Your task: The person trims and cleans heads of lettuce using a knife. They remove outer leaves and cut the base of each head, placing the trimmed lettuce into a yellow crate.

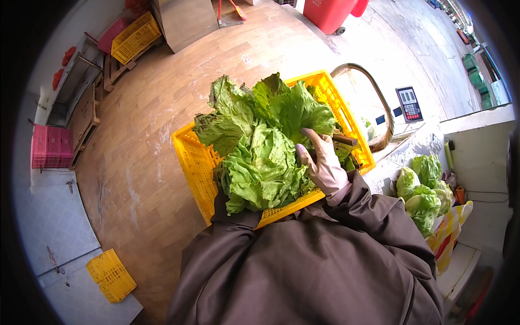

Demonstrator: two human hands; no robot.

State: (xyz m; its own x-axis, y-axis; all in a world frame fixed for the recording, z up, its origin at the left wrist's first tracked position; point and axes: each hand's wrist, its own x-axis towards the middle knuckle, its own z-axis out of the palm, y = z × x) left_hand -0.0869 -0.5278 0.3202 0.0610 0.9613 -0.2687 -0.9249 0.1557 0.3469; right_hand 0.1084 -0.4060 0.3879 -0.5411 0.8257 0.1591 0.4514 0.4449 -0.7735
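Note:
A head of lettuce point(264, 166) with loose, spread leaves lies over a yellow plastic crate point(191, 162) in front of me. My right hand point(325, 162), in a pale glove, touches its right side, thumb and fingers bent at a green outer leaf point(302, 107). Beneath the lettuce my left sleeve ends, and the left hand itself is hidden by the leaves. A brown handle point(345, 139) sticks out near my right fingers, above darker leaves in the crate.
Right of the crate stand a scale display with keypad point(409, 104) and a curved basket handle point(380, 93). Several lettuce heads point(424, 203) are piled at the right, beside a striped bag point(451, 235). Further off are a red wheeled bin point(327, 14), pink crates point(53, 146) and another yellow crate point(111, 276).

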